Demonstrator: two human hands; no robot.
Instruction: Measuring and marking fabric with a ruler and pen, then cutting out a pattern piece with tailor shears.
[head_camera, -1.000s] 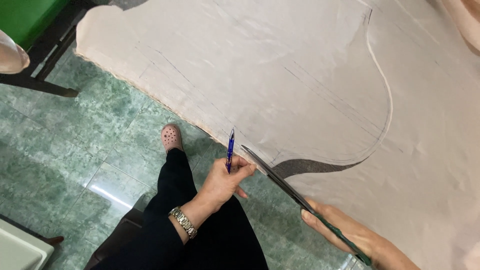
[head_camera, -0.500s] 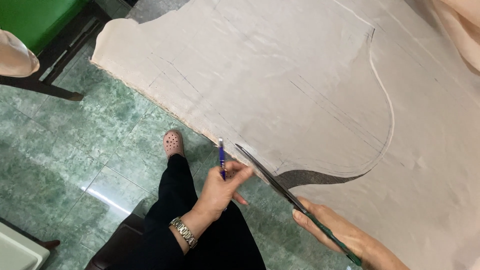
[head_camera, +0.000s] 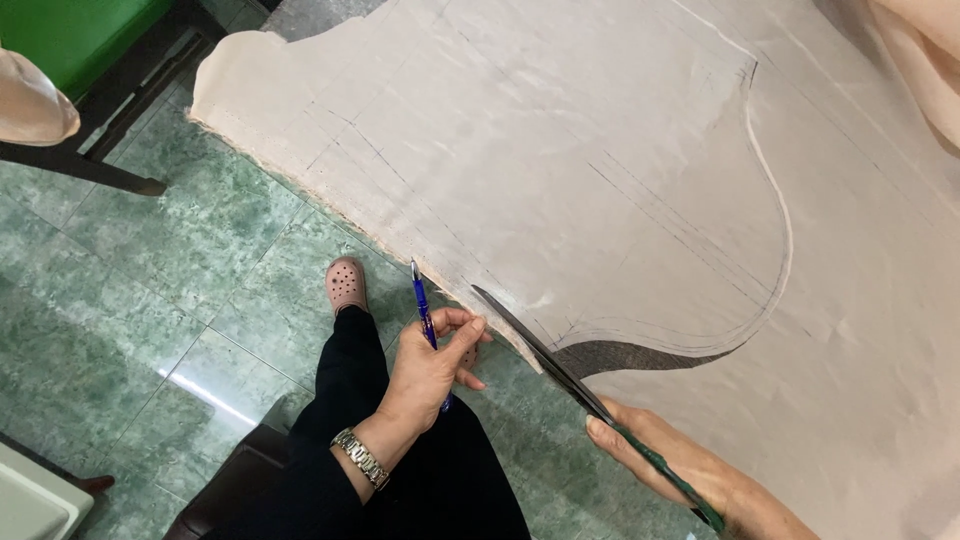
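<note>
Beige cloth (head_camera: 560, 150), thin and matte, lies spread flat over a worktop whose surface is hidden beneath it; the near edge runs diagonally above green marble-look floor (head_camera: 150, 300). Pencil lines and a long curved line are drawn on it, and a cut already follows that curve, a dark gap (head_camera: 640, 357) showing where the cloth has parted.

Head view, the only one: the right hand (head_camera: 690, 470) is closed round the green handles of long scissors (head_camera: 545, 350), blades nearly shut, tips resting at the cloth's near edge just left of the gap. The left hand (head_camera: 430, 370) is loosely curled, thumb and fingers pinching a blue pen (head_camera: 425, 310) that points up and away; its fingertips sit at the cloth's raw edge, touching or just beside it, hard to tell. A metal watch (head_camera: 360, 458) is on that wrist. Below are black trousers and a pink clog (head_camera: 345, 285) on the floor.

Judgement on handling: the cloth looks light, soft and limp, with no stiffness of its own, so it should sag off the edge and shift or pucker if pulled. Best held flat with a palm on top, near the cut line, or pinched at the raw edge close to the blades to keep it taut. The edge looks frayed, so it may ravel if tugged.

Top left, a green seat (head_camera: 80, 30) on a dark frame.
</note>
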